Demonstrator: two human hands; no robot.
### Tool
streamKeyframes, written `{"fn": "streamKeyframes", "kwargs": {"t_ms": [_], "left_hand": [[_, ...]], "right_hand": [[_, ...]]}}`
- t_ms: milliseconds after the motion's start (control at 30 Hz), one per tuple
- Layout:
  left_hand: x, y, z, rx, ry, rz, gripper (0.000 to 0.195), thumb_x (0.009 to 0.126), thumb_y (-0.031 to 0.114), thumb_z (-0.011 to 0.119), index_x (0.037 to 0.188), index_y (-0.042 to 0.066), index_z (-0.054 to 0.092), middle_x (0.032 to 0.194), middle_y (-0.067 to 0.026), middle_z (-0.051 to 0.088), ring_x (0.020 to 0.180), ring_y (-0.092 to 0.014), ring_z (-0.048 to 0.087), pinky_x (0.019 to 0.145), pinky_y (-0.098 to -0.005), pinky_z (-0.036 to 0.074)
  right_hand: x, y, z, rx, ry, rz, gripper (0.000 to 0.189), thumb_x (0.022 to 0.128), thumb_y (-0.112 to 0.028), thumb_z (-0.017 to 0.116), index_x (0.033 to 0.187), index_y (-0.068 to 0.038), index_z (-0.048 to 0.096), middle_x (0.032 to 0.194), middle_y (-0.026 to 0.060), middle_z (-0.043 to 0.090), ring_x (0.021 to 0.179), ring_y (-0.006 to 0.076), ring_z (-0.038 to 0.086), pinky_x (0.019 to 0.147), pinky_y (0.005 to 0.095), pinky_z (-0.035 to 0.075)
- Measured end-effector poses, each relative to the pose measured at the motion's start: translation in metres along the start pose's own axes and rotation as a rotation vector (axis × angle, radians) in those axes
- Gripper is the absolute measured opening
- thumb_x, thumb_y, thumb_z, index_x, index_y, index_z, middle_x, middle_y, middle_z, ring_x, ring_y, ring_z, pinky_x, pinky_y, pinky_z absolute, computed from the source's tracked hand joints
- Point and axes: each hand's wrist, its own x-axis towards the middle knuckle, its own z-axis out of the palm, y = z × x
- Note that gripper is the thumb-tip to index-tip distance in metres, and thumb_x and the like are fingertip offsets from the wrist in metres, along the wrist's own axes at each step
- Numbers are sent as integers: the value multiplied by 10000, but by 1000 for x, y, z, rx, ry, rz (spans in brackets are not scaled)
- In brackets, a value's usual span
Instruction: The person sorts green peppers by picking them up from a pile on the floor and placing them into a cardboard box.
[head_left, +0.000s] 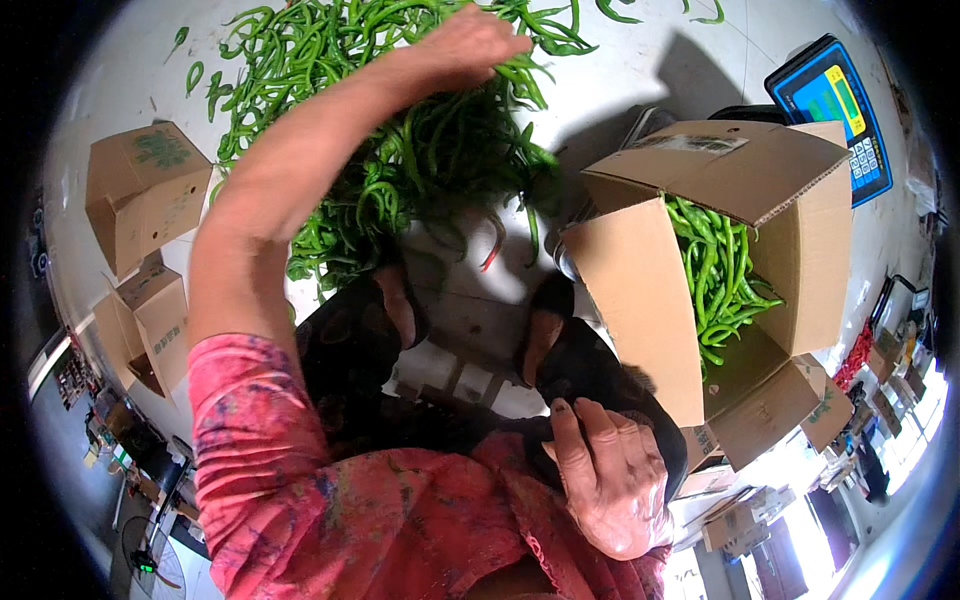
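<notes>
A heap of long green chili peppers is spread over the pale floor, with one reddening pepper at its near side. My left hand reaches across the far part of the heap, its fingers curled downward. Whether a pepper is in its grasp is hidden. My right hand rests on my right thigh with bent, slightly parted fingers and nothing visible in it. Beside my right leg stands an open cardboard box, its flaps raised, with green peppers inside.
A blue scale display with a keypad stands behind the box. Two open cardboard boxes sit at the left. A fan is at the lower left. More cartons and red goods lie at the right.
</notes>
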Motion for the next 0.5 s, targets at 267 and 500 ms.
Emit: {"fn": "streamKeyframes", "kwargs": {"t_ms": [267,500], "left_hand": [[-86,19,-59,-215,-233,-252,486,697,61,725,1161,129,598,995,-145,670,949,-374,648,787,-456,539],[-137,58,53,-421,-114,-862,643,657,234,820,1206,34,551,1088,-206,630,1018,-389,606,851,-456,511]], "right_hand": [[-1,-9,0,-6,28,12,506,707,-119,627,1201,-15,600,1080,141,607,920,244,624,751,353,514],[7,-11,-2,-10,4,-6,522,713,-112,623,1222,-6,582,1066,144,605,901,256,628,748,359,515]]}}
